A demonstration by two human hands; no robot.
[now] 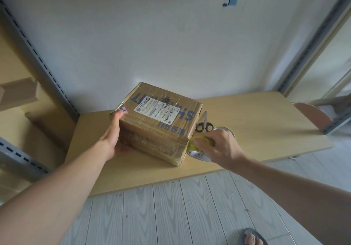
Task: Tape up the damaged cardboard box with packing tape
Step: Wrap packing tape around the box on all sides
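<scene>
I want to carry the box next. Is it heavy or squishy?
Probably a bit squishy: the box looks crumpled along its front side. Maybe light: the left hand steadies it by one side. It sits flat and wide on the table, so it likely won't tip.

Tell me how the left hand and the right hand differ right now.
The left hand clasps the box at its left side, thumb stretched up to the top edge; the right hand grips the tape roll at the box's near right corner. The left hand is spread; the right hand's fingers curl. Both are bare.
</scene>
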